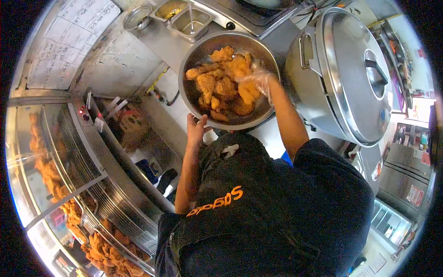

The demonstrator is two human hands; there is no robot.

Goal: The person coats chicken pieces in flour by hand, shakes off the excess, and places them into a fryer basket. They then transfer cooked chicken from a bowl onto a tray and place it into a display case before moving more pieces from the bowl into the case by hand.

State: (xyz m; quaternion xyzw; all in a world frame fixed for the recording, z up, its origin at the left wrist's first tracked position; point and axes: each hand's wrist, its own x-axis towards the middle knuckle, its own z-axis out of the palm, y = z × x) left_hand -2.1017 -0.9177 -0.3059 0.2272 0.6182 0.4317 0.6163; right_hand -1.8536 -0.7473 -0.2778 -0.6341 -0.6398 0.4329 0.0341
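Note:
A wide steel bowl (184,99) holds several pieces of golden-brown fried chicken (210,87). At its near left rim is my left hand (197,128), bare, with the fingers closed on the edge. My right hand (259,82), in a clear plastic glove, reaches into the bowl from the right, among the chicken pieces. Blur and the glove hide its fingers, so I cannot make out whether they grip a piece.
A large lidded steel pot (323,78) stands right of the bowl. Small steel containers (191,23) sit behind it, beside a stove edge (263,30). To the left, a glass display case (87,194) holds more fried chicken on wire racks.

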